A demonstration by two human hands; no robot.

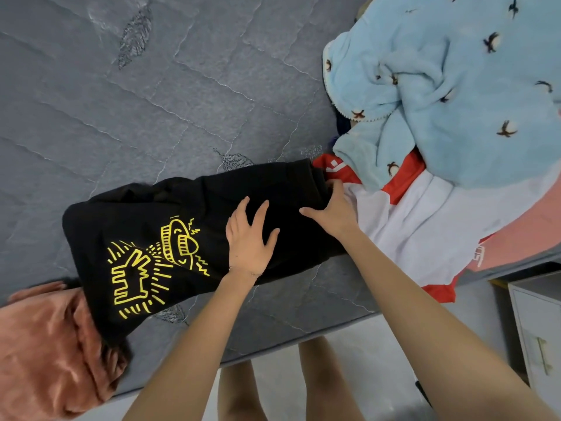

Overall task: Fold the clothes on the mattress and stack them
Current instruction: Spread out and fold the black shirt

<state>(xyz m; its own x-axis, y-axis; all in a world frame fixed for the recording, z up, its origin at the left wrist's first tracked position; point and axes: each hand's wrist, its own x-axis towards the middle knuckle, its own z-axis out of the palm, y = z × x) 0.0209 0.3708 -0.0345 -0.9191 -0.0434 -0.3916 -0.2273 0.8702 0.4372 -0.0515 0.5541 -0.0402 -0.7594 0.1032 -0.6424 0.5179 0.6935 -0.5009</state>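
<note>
The person is standing at the near edge of the mattress (151, 101), bare forearms reaching forward over it. A white cabinet (537, 323) with a slim metal handle is standing on the pale floor at the right.

The black T-shirt (151, 214) is lying across the near part of the mattress as a long, smooth band of matte knit, already narrowed lengthwise. It is carrying a yellow line drawing (154, 262) of a blocky four-legged figure under a ribbed saucer shape with zigzag rays, and no words. The left hand (252, 238) is resting flat on the shirt's middle, fingers spread and straight, just right of the print. The right hand (332, 208) is lying at the shirt's right end with its thumb stretched wide on the cloth and its fingertips bending at the edge — whether they are pinching the fabric I cannot tell.

The shirt's left end is overlapping a crumpled rust-orange garment (45, 344) with a velvety sheen. Touching its right end, a slick red-and-white garment (409, 223) is spreading out; its white marks are too partial to read. A coral-pink cloth (522, 229) is lying beside that.

Farther back, a fluffy light-blue blanket (455, 86) dotted with small dark bird figures is heaping up at the right — the grey mattress itself is showing quilted, wavy stitching and embroidered leaf shapes.
</note>
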